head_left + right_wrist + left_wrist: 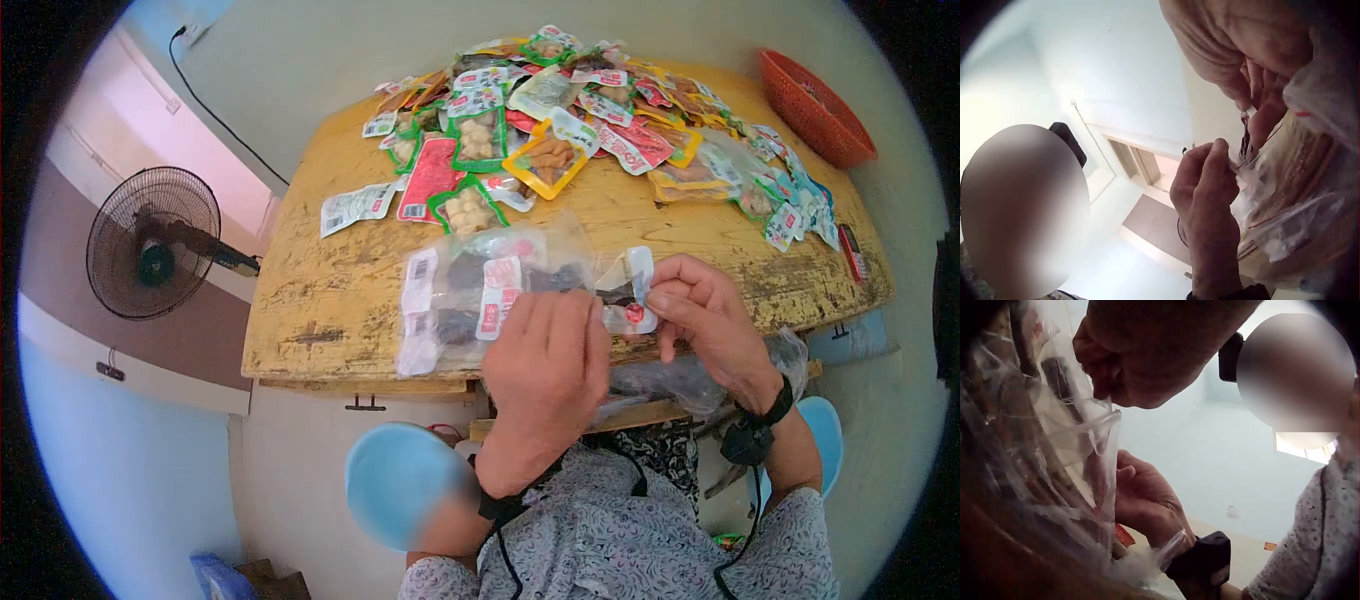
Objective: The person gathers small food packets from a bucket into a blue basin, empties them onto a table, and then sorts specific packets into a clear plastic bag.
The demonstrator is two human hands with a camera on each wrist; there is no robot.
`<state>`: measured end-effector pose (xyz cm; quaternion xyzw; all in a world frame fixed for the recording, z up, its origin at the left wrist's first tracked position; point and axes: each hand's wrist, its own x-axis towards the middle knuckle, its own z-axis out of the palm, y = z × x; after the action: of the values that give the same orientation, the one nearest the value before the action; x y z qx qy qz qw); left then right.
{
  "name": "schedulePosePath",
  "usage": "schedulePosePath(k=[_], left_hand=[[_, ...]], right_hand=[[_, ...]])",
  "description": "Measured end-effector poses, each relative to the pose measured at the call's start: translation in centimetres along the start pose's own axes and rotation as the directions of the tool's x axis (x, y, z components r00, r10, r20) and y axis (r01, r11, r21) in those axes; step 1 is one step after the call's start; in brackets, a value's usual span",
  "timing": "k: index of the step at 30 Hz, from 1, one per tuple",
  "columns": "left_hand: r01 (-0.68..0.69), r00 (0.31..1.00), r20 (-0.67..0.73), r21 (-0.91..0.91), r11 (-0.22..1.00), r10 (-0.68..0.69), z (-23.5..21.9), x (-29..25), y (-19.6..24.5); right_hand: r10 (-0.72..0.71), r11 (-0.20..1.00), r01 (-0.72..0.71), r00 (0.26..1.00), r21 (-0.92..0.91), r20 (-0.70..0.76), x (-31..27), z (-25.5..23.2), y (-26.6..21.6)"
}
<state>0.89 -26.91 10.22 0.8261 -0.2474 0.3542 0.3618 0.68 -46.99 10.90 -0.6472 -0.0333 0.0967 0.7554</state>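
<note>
A see-through plastic bag point(565, 243) lies near the table's front edge, holding several dark snack packets with white labels. Over its right end, my left hand point(548, 350) has its fingers bent down; in the right wrist view that hand point(1207, 190) pinches the bag's edge between thumb and forefinger. A white-ended dark snack packet point(636, 268) sits at the bag's mouth. My right hand point(705, 315) pinches the packet's right end. From the left wrist, the right hand point(1144, 500) shows behind the crinkled plastic point(1100, 434).
A big heap of colourful snack packets point(550, 160) covers the back of the worn yellow table point(300, 290). A red basket point(815, 110) stands at the back right. Below are a blue basin point(400, 475) and crumpled plastic point(660, 385). A fan point(155, 245) is at left.
</note>
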Motion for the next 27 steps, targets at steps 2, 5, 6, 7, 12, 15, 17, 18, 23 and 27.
schedulePosePath(k=[2, 5, 6, 7, 12, 15, 17, 18, 23, 27], left_hand=[[-0.007, 1.000, 0.001, -0.016, 1.000, 0.007, -0.1, -0.1, 0.0], [0.003, 1.000, 0.024, -0.029, 1.000, -0.002, -0.4, -0.3, 0.1], [-0.007, 1.000, 0.021, -0.031, 0.999, 0.008, -0.5, -0.3, -0.1], [-0.017, 1.000, 0.019, -0.033, 0.999, 0.018, -0.5, -0.4, -0.2], [-0.080, 0.997, -0.010, -0.082, 0.993, 0.080, -0.5, -0.5, -0.8], [-0.088, 0.996, 0.005, -0.083, 0.993, 0.089, -0.7, -0.7, -1.2], [-0.086, 0.996, 0.015, -0.081, 0.993, 0.087, -0.8, -0.6, -1.4], [-0.089, 0.996, 0.014, -0.087, 0.992, 0.090, -0.9, -0.6, -1.4], [-0.064, 0.995, 0.068, -0.106, 0.992, 0.071, -1.0, -0.7, -1.2], [-0.056, 0.989, 0.134, -0.089, 0.994, 0.068, -0.8, -0.8, -1.7]], right_hand=[[0.041, 0.999, -0.042, 0.997, 0.017, 0.060, 0.6, 0.6, -0.2], [0.077, 0.997, -0.080, 0.988, 0.016, 0.130, 1.6, 1.7, -0.2], [0.086, 0.996, -0.089, 0.985, 0.011, 0.150, 2.0, 2.0, -0.2], [0.107, 0.994, -0.105, 0.978, -0.019, 0.180, 2.3, 2.1, -0.3], [0.088, 0.996, -0.079, 0.956, -0.042, 0.281, 4.3, 3.6, 1.1], [0.153, 0.974, -0.087, 0.933, -0.207, 0.326, 4.3, 4.1, 0.3], [0.192, 0.951, -0.093, 0.925, -0.294, 0.327, 4.7, 4.3, 0.3], [0.208, 0.938, -0.096, 0.925, -0.334, 0.319, 4.8, 4.4, 0.3], [-0.007, 0.920, 0.125, 0.953, -0.372, 0.304, 6.4, 3.6, 2.3], [0.124, 0.931, -0.017, 0.954, -0.365, 0.272, 6.1, 3.1, 0.4]])
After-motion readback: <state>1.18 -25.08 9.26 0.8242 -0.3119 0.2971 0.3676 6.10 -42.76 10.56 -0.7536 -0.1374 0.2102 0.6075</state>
